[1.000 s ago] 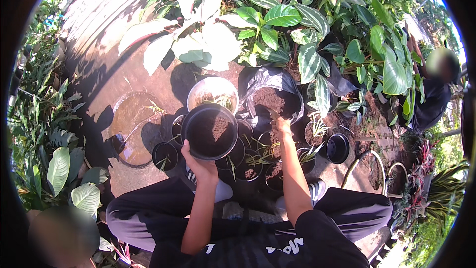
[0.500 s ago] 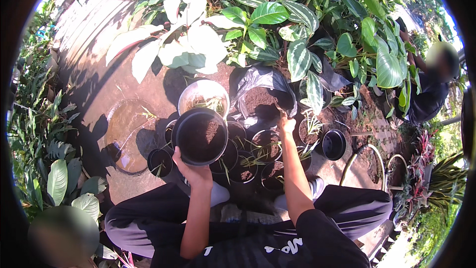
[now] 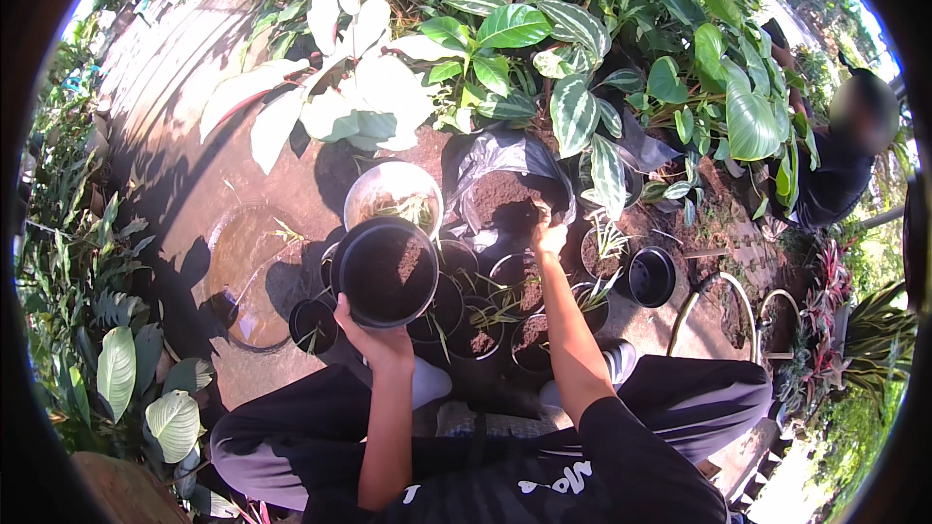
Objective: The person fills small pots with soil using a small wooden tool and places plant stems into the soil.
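Note:
My left hand (image 3: pixel 379 342) grips a black plant pot (image 3: pixel 371 277) from its near side, tilted so that its mouth shows dark soil (image 3: pixel 412 264) inside. At the near right rim of a black plastic bag (image 3: pixel 476 161) full of brown soil (image 3: pixel 510 196), my right hand (image 3: pixel 549 233) is curled closed. What its fingers hold, if anything, is hidden. Just behind the held pot stands a pale round tub (image 3: pixel 396 186) with cut green plants (image 3: pixel 416 208) in it. Several small black pots of soil (image 3: pixel 478 328), some with thin-leaved seedlings, stand between my feet and the bag.
An empty-looking black pot (image 3: pixel 651 277) stands to the right, near a bent pale hose (image 3: pixel 714 291). Large leafy plants (image 3: pixel 573 87) overhang the bag. A round shallow basin (image 3: pixel 248 277) lies at left. Another person (image 3: pixel 833 170) in dark clothing is at the far right.
My right hand has drawn slightly left and its fingers have curled in at the bag's edge. The pot in my left hand stays almost in place; the view has shifted a little.

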A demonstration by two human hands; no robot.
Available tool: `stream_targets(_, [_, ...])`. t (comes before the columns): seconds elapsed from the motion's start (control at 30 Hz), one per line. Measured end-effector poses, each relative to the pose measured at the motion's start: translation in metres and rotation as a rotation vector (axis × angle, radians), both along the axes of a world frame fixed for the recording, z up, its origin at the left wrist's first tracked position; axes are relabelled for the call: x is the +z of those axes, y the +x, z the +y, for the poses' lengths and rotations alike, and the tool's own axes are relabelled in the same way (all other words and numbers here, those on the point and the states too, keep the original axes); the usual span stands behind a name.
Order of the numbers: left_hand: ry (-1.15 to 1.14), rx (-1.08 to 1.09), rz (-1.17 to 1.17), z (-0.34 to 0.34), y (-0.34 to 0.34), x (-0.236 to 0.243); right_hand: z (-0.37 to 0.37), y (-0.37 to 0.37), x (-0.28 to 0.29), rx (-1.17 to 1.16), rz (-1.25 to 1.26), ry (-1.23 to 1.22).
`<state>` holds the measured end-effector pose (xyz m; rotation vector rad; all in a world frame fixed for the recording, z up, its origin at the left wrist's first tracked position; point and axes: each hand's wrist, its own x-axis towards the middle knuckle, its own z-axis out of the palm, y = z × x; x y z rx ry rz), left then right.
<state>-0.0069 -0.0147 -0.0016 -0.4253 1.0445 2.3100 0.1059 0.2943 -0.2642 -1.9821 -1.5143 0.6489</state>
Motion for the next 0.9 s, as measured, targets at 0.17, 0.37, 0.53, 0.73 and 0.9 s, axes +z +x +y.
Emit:
stream_targets(0.17, [0.023,-0.018,-0.004,0.001,0.0,-0.004,0.015,0.037,-0.013,-0.014,0.551,-0.171])
stream_targets(0.37, [0.01,-0.002,0.007,0.0,-0.002,-0.002,0.027,0.025,-0.031,0.092,0.509,-0.065])
stream_targets(0.53, [0.021,-0.051,-0.009,0.015,0.004,-0.002,0.062,0.048,-0.034,0.022,0.597,-0.022])
stream_targets(0.73, [0.001,-0.02,0.023,-0.002,-0.001,-0.003,-0.011,0.044,0.045,0.164,1.071,-0.327])
stream_targets(0.9, [-0.017,-0.024,0.003,0.005,0.001,-0.002,-0.016,0.061,0.064,0.143,0.936,-0.501])
